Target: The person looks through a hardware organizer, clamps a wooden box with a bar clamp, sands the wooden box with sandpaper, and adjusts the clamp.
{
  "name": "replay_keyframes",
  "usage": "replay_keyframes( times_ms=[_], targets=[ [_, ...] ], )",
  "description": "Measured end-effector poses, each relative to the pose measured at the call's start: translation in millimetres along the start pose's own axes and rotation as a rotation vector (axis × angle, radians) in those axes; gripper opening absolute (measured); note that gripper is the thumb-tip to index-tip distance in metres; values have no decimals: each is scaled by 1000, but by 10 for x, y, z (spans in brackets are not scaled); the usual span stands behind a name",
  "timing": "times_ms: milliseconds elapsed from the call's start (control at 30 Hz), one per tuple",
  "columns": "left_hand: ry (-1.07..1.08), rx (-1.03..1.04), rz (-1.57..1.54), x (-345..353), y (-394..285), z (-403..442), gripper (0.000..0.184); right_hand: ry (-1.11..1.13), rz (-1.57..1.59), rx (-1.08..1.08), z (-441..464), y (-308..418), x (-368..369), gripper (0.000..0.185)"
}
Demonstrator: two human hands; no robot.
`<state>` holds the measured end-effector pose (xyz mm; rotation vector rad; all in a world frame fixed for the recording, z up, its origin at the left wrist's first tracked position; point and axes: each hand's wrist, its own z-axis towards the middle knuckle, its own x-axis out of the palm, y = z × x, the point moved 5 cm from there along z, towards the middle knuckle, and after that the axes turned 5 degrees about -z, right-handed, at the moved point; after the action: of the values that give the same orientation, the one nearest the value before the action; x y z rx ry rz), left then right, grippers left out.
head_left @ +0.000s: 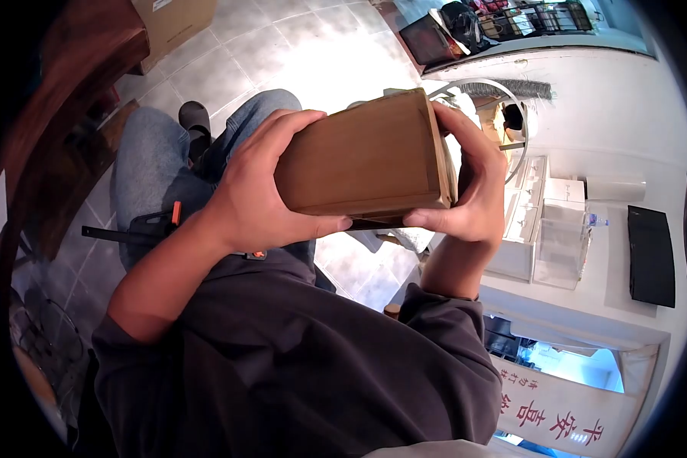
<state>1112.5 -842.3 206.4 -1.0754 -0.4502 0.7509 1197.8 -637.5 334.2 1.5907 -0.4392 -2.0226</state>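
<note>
A brown cardboard box [362,156] is held up above the lap, slightly tilted, with its broad plain face toward the camera. My left hand [256,183] wraps round its left end, fingers over the far edge and thumb along the near edge. Round the right end is my right hand [473,175], its thumb on the near corner. The undersides of the box and several fingertips are hidden. A black clamp-like tool with an orange part [176,213] lies across the thigh near my left forearm.
Dark wooden furniture [91,53] stands at the upper left beside a larger carton [177,27]. To the right are a white ring [524,130], clear plastic drawers [559,252] and a black panel [651,256]. Tiled floor [244,46] shows beyond the knees.
</note>
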Motion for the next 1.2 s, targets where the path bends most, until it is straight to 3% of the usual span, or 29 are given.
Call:
replay_keyframes(
  times_ms=[67,100,133,200,267,333,433,567,767,1000,1067,1100,1133,1200],
  targets=[
    [-19,-17,6,-7,31,-23,93,-13,-108,-22,79,-34,15,101],
    [-45,-139,-54,-1,139,-41,91,-26,-218,-44,103,-24,26,96],
    [-71,-259,-112,9,256,-64,89,-46,-334,-35,132,47,51,75],
    [-74,-325,-179,-2,324,-64,85,-6,-401,-23,95,-111,162,58],
    [-34,-615,-264,-9,351,-98,82,-126,-429,-120,17,-259,298,45],
    [22,-610,-227,-11,471,-124,74,-175,-507,-111,-16,-304,400,42],
    [-9,-558,-643,6,705,-244,74,-119,-471,13,-53,-406,441,40],
    [11,-435,-346,-18,609,-358,81,-83,-475,9,-108,-451,440,40],
    [-26,-472,-439,2,617,-339,84,-46,-382,-22,-103,-397,404,34],
    [-46,-388,-307,-25,449,-309,83,-83,-437,-75,-151,-369,293,36],
    [-77,-213,-114,-62,214,-238,82,-196,-247,-207,-158,-387,172,42],
    [-76,-206,-120,-76,139,-183,82,-165,-137,-187,-124,-403,94,50],
    [-54,-84,-49,-103,-2,-119,85,-139,35,-180,-99,-469,55,71],
    [-28,41,26,-164,-167,-37,88,-10,-9,-207,9,-365,-57,100]
  ],
)
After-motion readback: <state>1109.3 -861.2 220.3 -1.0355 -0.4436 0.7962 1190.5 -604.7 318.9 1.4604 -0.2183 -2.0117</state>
